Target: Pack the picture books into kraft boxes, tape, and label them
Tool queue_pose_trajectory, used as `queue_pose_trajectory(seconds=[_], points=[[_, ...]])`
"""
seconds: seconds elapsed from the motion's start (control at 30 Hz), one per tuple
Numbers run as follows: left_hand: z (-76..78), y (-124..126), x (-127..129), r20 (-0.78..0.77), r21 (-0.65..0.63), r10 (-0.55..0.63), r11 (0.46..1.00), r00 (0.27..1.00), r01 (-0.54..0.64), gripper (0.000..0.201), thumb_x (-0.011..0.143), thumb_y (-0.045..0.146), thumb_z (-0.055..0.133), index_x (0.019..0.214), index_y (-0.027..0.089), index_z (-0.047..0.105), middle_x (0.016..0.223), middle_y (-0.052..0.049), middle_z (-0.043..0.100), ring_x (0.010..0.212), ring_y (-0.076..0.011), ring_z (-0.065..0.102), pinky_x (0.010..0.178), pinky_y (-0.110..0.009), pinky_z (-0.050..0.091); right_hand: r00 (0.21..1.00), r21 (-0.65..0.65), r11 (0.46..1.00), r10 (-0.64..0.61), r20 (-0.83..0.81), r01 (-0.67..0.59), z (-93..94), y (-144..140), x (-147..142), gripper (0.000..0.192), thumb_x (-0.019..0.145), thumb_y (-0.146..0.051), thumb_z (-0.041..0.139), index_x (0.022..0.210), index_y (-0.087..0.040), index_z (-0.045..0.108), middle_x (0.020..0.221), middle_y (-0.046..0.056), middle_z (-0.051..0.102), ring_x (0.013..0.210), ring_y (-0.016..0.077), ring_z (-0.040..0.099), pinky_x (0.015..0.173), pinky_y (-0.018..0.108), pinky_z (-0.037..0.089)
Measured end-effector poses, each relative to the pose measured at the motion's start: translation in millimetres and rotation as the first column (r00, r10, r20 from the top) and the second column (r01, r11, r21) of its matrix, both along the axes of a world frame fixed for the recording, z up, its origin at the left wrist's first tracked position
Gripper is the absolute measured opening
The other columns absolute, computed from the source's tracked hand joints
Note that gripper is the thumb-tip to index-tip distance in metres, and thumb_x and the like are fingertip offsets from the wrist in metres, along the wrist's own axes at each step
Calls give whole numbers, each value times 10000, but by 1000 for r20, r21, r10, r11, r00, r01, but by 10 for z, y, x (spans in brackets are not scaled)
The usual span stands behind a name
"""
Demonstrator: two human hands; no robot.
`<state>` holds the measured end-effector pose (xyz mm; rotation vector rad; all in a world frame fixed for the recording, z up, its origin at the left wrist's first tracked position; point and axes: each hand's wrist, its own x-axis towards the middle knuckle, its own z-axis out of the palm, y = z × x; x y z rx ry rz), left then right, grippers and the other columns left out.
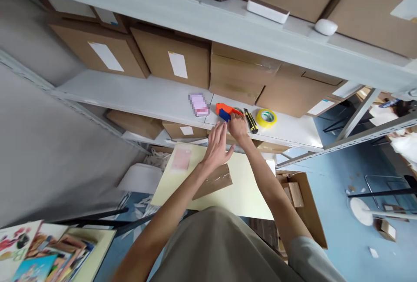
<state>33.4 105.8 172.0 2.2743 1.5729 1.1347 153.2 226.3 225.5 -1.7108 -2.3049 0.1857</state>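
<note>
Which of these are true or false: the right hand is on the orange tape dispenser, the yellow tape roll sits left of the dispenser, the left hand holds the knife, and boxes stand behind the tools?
1. The right hand is on the orange tape dispenser. True.
2. The yellow tape roll sits left of the dispenser. False: it lies to its right, beyond the utility knife.
3. The left hand holds the knife. False: it is open, holding nothing.
4. Cardboard boxes stand behind the tools on the shelf. True.

Right hand (238, 126) rests on the orange tape dispenser (225, 111) on the shelf (146, 97), seemingly gripping it; left hand (217, 146) hovers open just beside.
</note>
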Motion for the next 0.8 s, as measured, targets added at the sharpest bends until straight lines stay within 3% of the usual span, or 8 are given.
queue_pose_trajectory(seconds=[0.17, 0.23, 0.3, 0.37, 0.43, 0.53, 0.63, 0.8], points=[[-656, -798, -536, 125, -243, 260, 944, 957, -225, 891, 1110, 515, 586, 1824, 87, 269, 1839, -311, 420, 1752, -441, 390, 1427, -643, 365, 986, 176, 984, 24, -164, 5, -514, -538, 280, 573, 1191, -233, 426, 1709, 3, 490, 1779, 303, 507, 1656, 349, 456, 1405, 555, 344], [-1010, -1236, -814, 114, -419, 428, 839, 897, -347, 876, 1072, 556, 611, 1755, 55, 388, 1776, -336, 501, 1692, -466, 484, 1374, -640, 439, 963, 182, 983, 15, -270, 36, -875, -1009, 471, 590, 1211, -368, 395, 1690, -43, 511, 1712, 283, 590, 1626, 345, 515, 1387, 560, 401], [-1298, -1659, -1009, 32, -600, 549, 679, 836, -423, 722, 1062, 558, 601, 1600, 76, 572, 1602, -331, 675, 1533, -470, 656, 1261, -612, 548, 944, 0, 998, -53, -326, 56, -1270, -1534, 614, 663, 1199, -501, 407, 1661, -42, 534, 1639, 306, 651, 1552, 392, 610, 1320, 586, 493], [-1462, -1974, -1063, -41, -740, 539, 550, 842, -388, 523, 1081, 552, 553, 1375, 148, 708, 1368, -263, 815, 1330, -434, 780, 1116, -539, 624, 930, -249, 966, -156, -333, 73, -1628, -2017, 655, 783, 1169, -631, 430, 1670, -37, 525, 1607, 323, 677, 1489, 426, 681, 1242, 582, 567], [-1502, -2122, -978, -44, -817, 469, 492, 882, -302, 427, 1116, 550, 497, 1209, 214, 744, 1203, -182, 864, 1193, -378, 824, 1009, -449, 633, 919, -420, 902, -244, -310, 97, -1889, -2368, 586, 881, 1128, -721, 482, 1699, -49, 501, 1587, 323, 694, 1444, 444, 722, 1158, 558, 620], [-1424, -2074, -732, -96, -833, 441, 454, 892, -314, 443, 1128, 574, 530, 1281, 213, 739, 1182, -173, 873, 1153, -369, 834, 949, -402, 611, 902, -474, 859, -346, -260, 194, -2063, -2573, 389, 968, 1074, -758, 579, 1730, -54, 476, 1664, 333, 633, 1462, 461, 711, 1146, 551, 614], [-1330, -1916, -578, -252, -804, 430, 406, 867, -435, 574, 1116, 609, 593, 1413, 133, 712, 1154, -235, 865, 1132, -428, 835, 933, -434, 601, 883, -460, 848, -403, -240, 262, -2054, -2519, 284, 936, 1069, -731, 602, 1722, -64, 523, 1617, 313, 683, 1358, 433, 765, 1098, 509, 613], [-1325, -1824, -678, -292, -797, 386, 407, 875, -445, 482, 1198, 504, 469, 1177, 182, 827, 1153, -215, 871, 1135, -399, 839, 947, -404, 584, 813, -504, 824, -468, -347, 259, -1962, -2487, 430, 896, 1111, -722, 435, 1611, -25, 693, 1171, 243, 886, 987, 354, 825, 902, 419, 618]])
